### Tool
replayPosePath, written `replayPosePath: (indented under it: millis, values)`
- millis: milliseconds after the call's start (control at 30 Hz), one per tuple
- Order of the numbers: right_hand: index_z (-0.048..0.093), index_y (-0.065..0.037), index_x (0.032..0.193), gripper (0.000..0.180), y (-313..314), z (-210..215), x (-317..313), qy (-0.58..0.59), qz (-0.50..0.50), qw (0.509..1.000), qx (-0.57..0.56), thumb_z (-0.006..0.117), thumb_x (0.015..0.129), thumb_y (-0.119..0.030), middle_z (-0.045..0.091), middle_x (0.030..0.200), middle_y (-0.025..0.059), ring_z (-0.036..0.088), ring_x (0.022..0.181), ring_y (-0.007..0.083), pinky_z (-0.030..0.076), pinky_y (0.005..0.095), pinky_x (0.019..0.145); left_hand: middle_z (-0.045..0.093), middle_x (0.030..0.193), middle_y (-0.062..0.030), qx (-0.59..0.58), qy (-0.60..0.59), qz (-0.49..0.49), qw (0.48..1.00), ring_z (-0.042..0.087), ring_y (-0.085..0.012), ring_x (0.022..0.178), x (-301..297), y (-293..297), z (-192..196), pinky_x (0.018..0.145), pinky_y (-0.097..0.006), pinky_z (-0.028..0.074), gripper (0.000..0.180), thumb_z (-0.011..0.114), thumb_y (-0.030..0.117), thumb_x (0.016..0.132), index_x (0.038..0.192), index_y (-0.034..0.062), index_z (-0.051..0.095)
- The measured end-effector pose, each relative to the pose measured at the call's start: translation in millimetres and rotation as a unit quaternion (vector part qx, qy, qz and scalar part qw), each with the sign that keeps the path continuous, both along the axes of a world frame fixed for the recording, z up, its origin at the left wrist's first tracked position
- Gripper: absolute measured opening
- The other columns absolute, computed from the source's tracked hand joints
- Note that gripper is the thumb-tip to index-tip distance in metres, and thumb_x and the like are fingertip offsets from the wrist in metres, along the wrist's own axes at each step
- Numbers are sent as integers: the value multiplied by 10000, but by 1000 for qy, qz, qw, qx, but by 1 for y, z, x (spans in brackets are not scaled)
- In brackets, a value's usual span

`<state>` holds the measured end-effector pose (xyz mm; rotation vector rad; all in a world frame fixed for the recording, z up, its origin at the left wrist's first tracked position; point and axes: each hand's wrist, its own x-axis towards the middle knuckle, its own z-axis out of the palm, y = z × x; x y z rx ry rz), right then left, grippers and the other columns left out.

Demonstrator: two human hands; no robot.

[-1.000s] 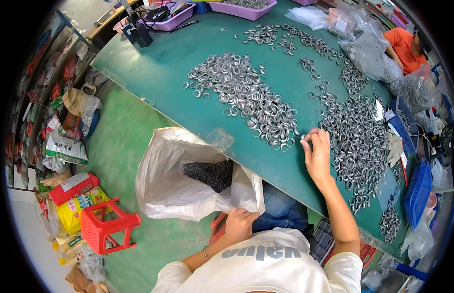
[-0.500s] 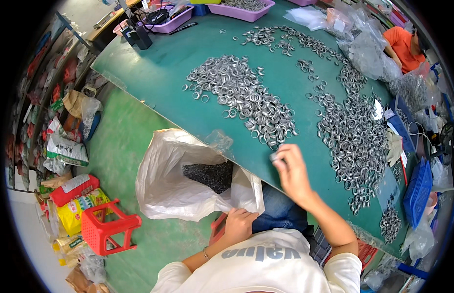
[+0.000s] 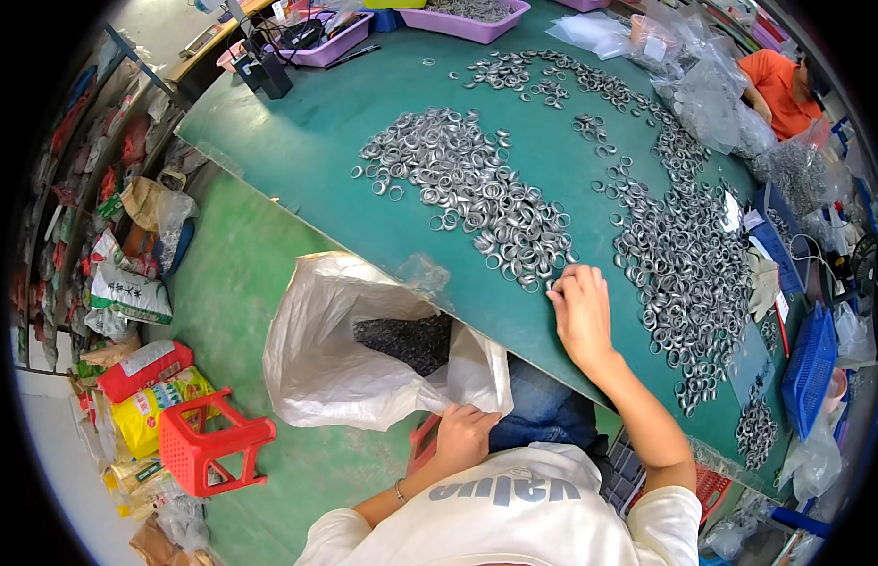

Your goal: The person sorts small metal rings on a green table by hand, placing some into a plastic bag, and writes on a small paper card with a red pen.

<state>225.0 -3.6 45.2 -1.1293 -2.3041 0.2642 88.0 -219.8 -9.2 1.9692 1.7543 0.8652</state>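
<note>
My left hand (image 3: 465,434) is closed on the rim of a white woven sack (image 3: 311,368). The sack's mouth gapes below the table edge, and a heap of small dark pieces (image 3: 410,341) lies inside it. My right hand (image 3: 582,311) rests over the green table with its fingers curled down, at the near tip of a pile of grey metal rings (image 3: 476,179). A few rings lie right by its fingertips; whether one is pinched there is hidden. To the right spreads a larger heap of metal rings (image 3: 684,274).
The green table (image 3: 297,151) carries purple trays (image 3: 467,26) at the far side and plastic bags (image 3: 708,104) at the far right. Blue baskets (image 3: 809,363) line the right edge. A red stool (image 3: 189,448) stands on the floor at left. A person in orange (image 3: 783,90) sits far right.
My right hand has moved slightly right and turned, its fingers now curled down beside the pile's near tip. My left hand has kept its grip on the sack.
</note>
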Motion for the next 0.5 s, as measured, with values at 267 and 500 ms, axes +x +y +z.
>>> replayPosePath:
  millis: [267, 500]
  values:
    - [606, -19, 850, 179, 8, 1, -24, 29, 61, 997, 33, 718, 728, -86, 555, 981, 99, 519, 913, 301, 412, 396, 767, 672, 733, -35, -19, -6, 2, 1000, 589, -203, 724, 0, 0, 3, 651, -359, 368, 234, 611, -12, 664, 859, 68, 711]
    - [622, -3, 834, 175, 10, 2, -12, 140, 43, 987, -68, 746, 715, -36, 582, 922, 113, 545, 899, 295, 439, 384, 797, 674, 741, -49, -4, 0, -1, 1000, 583, -196, 709, 1, 1, 0, 664, -343, 382, 268, 608, -3, 633, 877, 57, 701]
